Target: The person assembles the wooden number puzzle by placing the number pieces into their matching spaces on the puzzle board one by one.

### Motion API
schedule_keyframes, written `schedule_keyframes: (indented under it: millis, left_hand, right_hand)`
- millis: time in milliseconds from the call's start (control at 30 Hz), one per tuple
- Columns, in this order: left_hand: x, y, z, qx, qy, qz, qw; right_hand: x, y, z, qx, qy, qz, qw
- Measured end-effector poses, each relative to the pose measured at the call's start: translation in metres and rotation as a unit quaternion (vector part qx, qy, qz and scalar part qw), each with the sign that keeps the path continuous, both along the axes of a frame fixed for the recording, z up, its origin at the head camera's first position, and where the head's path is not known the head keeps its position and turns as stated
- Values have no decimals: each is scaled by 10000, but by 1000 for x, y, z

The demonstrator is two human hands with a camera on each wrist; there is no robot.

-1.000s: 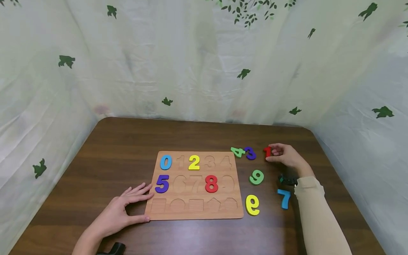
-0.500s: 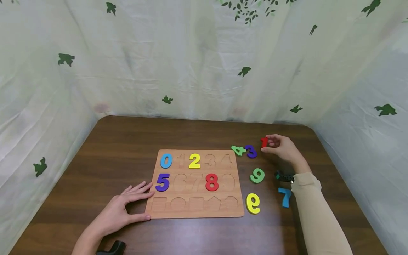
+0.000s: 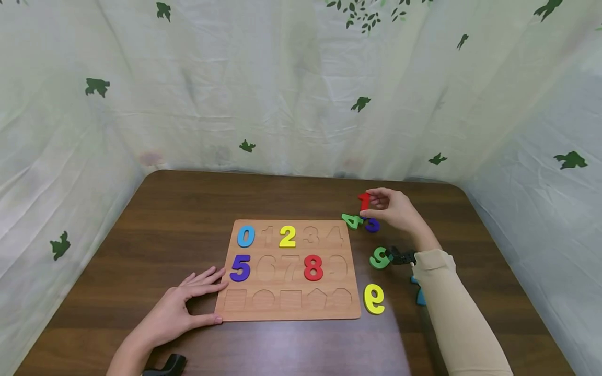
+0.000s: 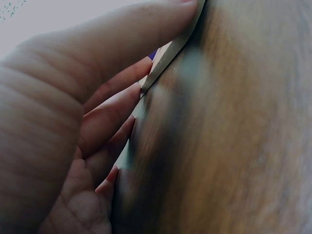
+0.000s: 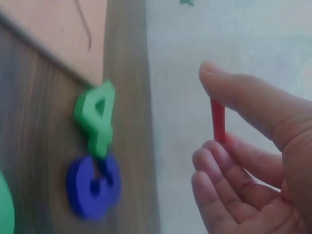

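Note:
My right hand (image 3: 394, 209) pinches a red number 1 (image 3: 364, 201) between thumb and fingers, raised over the far right of the table. In the right wrist view the red 1 (image 5: 218, 120) shows edge-on. Below that hand lie a green 4 (image 3: 351, 221) and a purple 3 (image 3: 372, 225), the 3 partly covered. My left hand (image 3: 176, 308) rests with spread, fairly straight fingers at the left edge of the wooden number board (image 3: 291, 310). A blue 0 (image 3: 245, 236), yellow 2 (image 3: 287, 236), purple 5 (image 3: 240, 268) and red 8 (image 3: 313, 268) sit on the board.
Right of the board lie a green 9-shaped piece (image 3: 378, 258) and a yellow piece (image 3: 373, 299). A blue 7 (image 3: 420, 296) is partly hidden by the right sleeve (image 3: 456, 308). A black object (image 3: 168, 365) lies at the front left. A patterned curtain (image 3: 301, 94) surrounds the table.
My right hand has carried the red 1 up and leftward, from right of the purple 3 to above the 4 and 3. The sleeve now covers part of the 7. The left hand stays put.

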State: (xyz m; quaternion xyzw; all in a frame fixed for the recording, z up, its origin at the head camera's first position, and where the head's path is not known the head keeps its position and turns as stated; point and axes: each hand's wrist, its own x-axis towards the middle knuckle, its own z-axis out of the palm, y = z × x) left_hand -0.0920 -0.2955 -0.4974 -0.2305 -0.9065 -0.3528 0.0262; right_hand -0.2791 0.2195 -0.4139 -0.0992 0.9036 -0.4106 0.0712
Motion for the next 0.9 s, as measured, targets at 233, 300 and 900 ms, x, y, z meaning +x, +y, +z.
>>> schedule_keyframes:
  millis: [233,300,900]
  left_hand:
    - [-1,0,0,-1,-25,12,10000]
    - [-1,0,0,-7,-23,24,10000]
    - [2,0,3,26,103,-3,9999]
  right_hand:
    - [2,-25,5,-25,85,125,9999]
    - [2,-32,4,44,101,187,9998]
    - [6,-94,3,68,103,593,9982]
